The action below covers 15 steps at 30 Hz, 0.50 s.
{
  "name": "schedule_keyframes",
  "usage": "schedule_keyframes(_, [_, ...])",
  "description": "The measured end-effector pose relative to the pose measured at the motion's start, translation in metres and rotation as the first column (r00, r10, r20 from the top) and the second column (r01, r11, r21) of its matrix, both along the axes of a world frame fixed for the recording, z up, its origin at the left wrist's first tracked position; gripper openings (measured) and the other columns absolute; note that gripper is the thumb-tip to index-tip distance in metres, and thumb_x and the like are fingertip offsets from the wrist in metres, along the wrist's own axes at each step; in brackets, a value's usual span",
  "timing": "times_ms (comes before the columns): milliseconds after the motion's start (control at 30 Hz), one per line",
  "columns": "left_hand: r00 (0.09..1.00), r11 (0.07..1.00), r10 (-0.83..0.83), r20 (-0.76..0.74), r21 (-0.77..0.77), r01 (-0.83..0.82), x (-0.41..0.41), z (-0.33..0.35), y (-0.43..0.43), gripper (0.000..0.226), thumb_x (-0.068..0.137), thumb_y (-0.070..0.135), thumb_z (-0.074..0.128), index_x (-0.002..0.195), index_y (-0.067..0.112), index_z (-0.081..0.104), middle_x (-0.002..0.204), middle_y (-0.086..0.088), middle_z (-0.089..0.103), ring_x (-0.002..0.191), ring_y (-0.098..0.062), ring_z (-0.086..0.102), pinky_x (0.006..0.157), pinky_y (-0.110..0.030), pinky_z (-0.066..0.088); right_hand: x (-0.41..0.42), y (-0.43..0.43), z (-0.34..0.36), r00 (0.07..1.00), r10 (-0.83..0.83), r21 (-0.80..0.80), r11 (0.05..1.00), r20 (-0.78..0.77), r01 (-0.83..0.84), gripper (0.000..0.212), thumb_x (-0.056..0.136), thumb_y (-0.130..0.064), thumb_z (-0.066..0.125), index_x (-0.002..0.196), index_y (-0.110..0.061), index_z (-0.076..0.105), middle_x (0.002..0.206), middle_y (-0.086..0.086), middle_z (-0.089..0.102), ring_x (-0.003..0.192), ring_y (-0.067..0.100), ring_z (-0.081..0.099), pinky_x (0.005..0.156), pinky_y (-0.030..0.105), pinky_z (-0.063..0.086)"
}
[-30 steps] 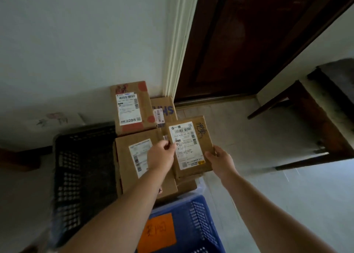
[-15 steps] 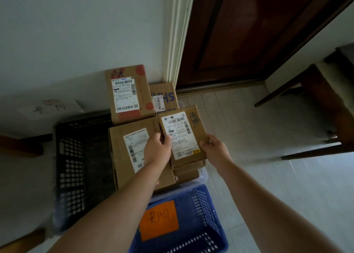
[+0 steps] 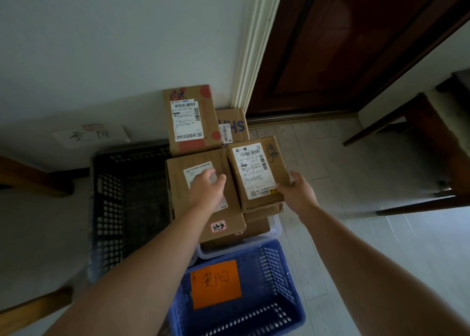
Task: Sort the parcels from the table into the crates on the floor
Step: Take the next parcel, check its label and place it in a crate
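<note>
Small parcel (image 3: 256, 170) atop stack (image 3: 262, 209), 12 o'clock. Right hand (image 3: 296, 193) grip pinches its 4 o'clock corner; left hand (image 3: 207, 190) over big parcel (image 3: 175, 183), grip unclear. Risk: one-corner hold, parcel tips off.

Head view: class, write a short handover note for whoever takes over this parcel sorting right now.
Left hand: rests on the large parcel, gripping nothing.
Right hand: grips the near right corner of the small parcel, which lies on top of the stack.
Done: several parcels are piled in the pale crate.
The black crate and blue crate show no parcels.
Left: finish with the small parcel; no further parcels are in view.
</note>
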State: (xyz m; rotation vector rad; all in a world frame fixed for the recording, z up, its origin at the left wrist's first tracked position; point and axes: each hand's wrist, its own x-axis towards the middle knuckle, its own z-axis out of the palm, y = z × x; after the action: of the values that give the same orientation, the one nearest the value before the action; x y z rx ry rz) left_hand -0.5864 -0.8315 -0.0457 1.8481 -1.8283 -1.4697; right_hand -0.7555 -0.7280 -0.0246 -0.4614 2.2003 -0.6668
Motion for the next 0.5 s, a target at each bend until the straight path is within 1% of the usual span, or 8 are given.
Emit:
schedule_keyframes(67, [1.000,1.000,0.004,-0.016,0.013,-0.004,0.006,0.010,0.000,0.045,0.094,0.040,0.050,0.134,0.021,0.048,0.138,0.001,0.049,0.122,-0.019,0.050,0.098,-0.039,0.045,0.005,0.001,0.010,0.998,-0.032,-0.018,0.999,-0.046,0.031,0.061,0.092,-0.018,0.056,0.147,-0.017,0.029,0.125,0.006,0.058,0.068,0.001,0.050,0.048,0.013,0.036])
schedule_keyframes(133, [1.000,1.000,-0.006,-0.029,0.014,0.007,0.012,0.025,0.002,0.045,0.094,0.040,0.049,0.134,0.022,0.048,0.139,0.001,0.049,0.118,-0.018,0.053,0.096,-0.039,0.047,0.015,0.001,0.027,0.994,-0.047,-0.052,0.998,-0.098,0.042,0.058,0.092,-0.017,0.055,0.145,-0.016,0.033,0.126,0.006,0.056,0.063,-0.004,0.042,0.047,0.012,0.032])
schedule_keyframes(233, [0.996,0.999,-0.033,-0.085,-0.011,0.032,0.025,0.056,0.003,0.046,0.093,0.040,0.050,0.135,0.022,0.047,0.138,0.003,0.049,0.092,-0.004,0.058,0.073,-0.025,0.049,0.036,-0.003,0.056,0.987,-0.058,-0.119,0.992,-0.153,0.039,0.046,0.091,-0.016,0.054,0.136,-0.016,0.044,0.109,-0.004,0.054,0.064,-0.005,0.042,0.046,0.009,0.032])
schedule_keyframes(267, [0.993,0.999,-0.042,-0.115,-0.008,0.041,0.030,0.068,0.002,0.046,0.093,0.040,0.051,0.135,0.021,0.047,0.138,0.002,0.049,0.092,-0.004,0.057,0.073,-0.026,0.050,0.046,-0.006,0.068,0.985,-0.050,-0.141,0.990,-0.165,0.026,0.044,0.091,-0.016,0.054,0.134,-0.016,0.046,0.108,-0.006,0.054,0.068,-0.004,0.045,0.049,0.010,0.035])
schedule_keyframes(333, [0.985,0.998,-0.056,-0.164,0.006,0.058,0.043,0.094,-0.001,0.047,0.092,0.039,0.052,0.135,0.020,0.047,0.137,0.000,0.051,0.111,-0.014,0.056,0.091,-0.036,0.049,0.066,-0.011,0.090,0.986,-0.049,-0.186,0.982,-0.158,0.019,0.046,0.091,-0.018,0.054,0.136,-0.018,0.046,0.121,0.000,0.058,0.084,0.005,0.058,0.064,0.022,0.049])
schedule_keyframes(367, [0.980,0.998,-0.062,-0.187,0.008,0.064,0.050,0.107,-0.004,0.047,0.092,0.038,0.053,0.135,0.019,0.047,0.136,-0.001,0.052,0.117,-0.017,0.053,0.097,-0.038,0.045,0.077,-0.014,0.101,0.988,-0.072,-0.214,0.976,-0.134,0.042,0.046,0.092,-0.020,0.055,0.137,-0.019,0.046,0.126,0.002,0.058,0.092,0.011,0.061,0.072,0.030,0.053])
schedule_keyframes(433, [0.970,0.998,-0.063,-0.235,0.003,0.065,0.064,0.131,-0.009,0.046,0.092,0.037,0.053,0.133,0.018,0.049,0.135,-0.002,0.053,0.117,-0.017,0.053,0.096,-0.033,0.044,0.097,-0.018,0.121,0.989,-0.123,-0.274,0.957,-0.083,0.096,0.044,0.092,-0.021,0.057,0.136,-0.022,0.048,0.127,0.002,0.059,0.098,0.017,0.063,0.081,0.037,0.055])
schedule_keyframes(500, [0.963,0.994,-0.104,-0.248,-0.043,0.096,0.081,0.155,-0.012,0.043,0.092,0.037,0.053,0.130,0.018,0.051,0.133,-0.002,0.055,0.110,-0.015,0.055,0.092,-0.032,0.047,0.118,-0.020,0.140,0.984,-0.168,-0.317,0.938,-0.056,0.142,0.046,0.092,-0.021,0.058,0.137,-0.022,0.048,0.127,0.000,0.059,0.102,0.015,0.061,0.084,0.037,0.054])
